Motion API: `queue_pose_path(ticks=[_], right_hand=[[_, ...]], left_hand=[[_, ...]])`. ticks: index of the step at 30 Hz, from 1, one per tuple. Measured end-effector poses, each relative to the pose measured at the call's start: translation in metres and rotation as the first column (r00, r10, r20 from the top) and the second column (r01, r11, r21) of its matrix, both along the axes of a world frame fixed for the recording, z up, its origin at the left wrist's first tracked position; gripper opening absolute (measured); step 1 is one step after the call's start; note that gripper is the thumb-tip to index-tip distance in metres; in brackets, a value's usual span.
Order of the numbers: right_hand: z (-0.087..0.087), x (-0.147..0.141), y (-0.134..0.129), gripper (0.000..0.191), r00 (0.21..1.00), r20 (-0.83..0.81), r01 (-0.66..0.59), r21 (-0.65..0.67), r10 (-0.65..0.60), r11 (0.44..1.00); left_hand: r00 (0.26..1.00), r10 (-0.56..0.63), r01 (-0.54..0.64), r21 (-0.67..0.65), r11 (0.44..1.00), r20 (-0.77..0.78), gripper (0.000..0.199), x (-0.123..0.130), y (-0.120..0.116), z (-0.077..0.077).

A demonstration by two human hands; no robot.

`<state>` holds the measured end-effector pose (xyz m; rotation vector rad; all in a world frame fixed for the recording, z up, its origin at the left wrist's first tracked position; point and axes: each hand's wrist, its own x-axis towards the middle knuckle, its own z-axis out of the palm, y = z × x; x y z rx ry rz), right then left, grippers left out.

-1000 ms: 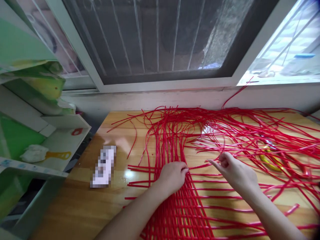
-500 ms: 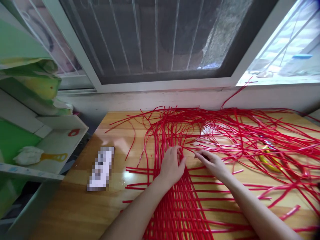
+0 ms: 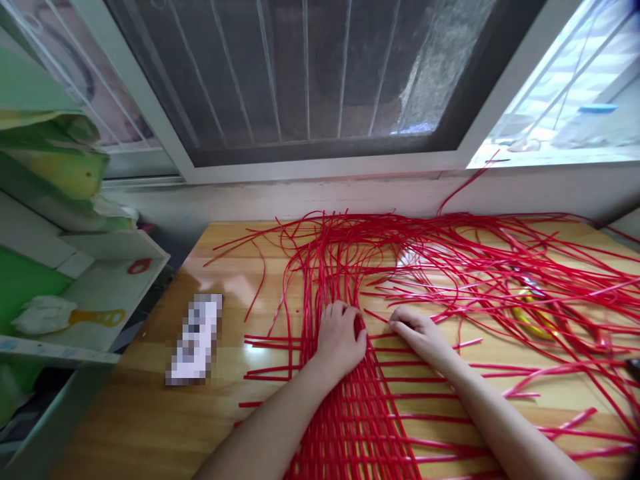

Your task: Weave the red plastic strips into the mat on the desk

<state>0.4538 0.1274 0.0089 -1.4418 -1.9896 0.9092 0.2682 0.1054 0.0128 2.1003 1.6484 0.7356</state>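
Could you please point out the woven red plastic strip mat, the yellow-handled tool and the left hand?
Woven red plastic strip mat [image 3: 363, 427], head view, on the crossed lattice.
Yellow-handled tool [image 3: 525, 319], head view, on the yellow handle.
Left hand [image 3: 340, 340], head view, on its back.

woven red mat [image 3: 360, 427] cut by bottom edge | pixelated object [image 3: 195, 339] on worktop [image 3: 150, 413] unreadable | yellow tool [image 3: 530, 319] half buried under red strands [image 3: 475, 267]

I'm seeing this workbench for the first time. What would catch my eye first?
The mass of red strips sprawled over the wooden table, woven into a red lattice near the front edge. The left hand presses on the lattice's far end, and the right hand pinches a strip beside it. Yellow-handled pliers lie half buried at right.
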Motion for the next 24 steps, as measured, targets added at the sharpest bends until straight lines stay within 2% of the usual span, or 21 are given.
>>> queue_pose_path(ticks=[4,7,12,20,24], right_hand=[[0.002,-0.008,-0.003,0.017,0.989,0.149,-0.009,0.053,0.001,0.999],[0.002,-0.012,-0.003,0.018,0.98,0.199,-0.002,0.071,-0.012,0.997],[-0.002,-0.013,0.0,0.027,0.978,0.162,0.121,0.072,-0.131,0.99],[-0.003,-0.013,0.002,0.026,0.956,0.119,0.262,0.067,-0.269,0.963],[-0.002,-0.015,0.003,0.028,0.951,0.101,0.289,0.038,-0.291,0.957]], left_hand=[[1.0,0.005,-0.005,0.004,1.0,-0.01,0.02,0.001,0.0,0.0],[1.0,0.005,-0.005,0.0,1.0,-0.016,0.022,0.002,0.001,-0.001],[1.0,0.013,-0.013,-0.013,1.0,-0.023,0.03,0.003,0.001,-0.003],[1.0,0.014,-0.015,-0.072,0.997,-0.011,0.044,0.002,0.006,-0.004],[0.999,0.003,-0.006,-0.089,0.996,-0.034,0.047,0.001,0.007,-0.003]])
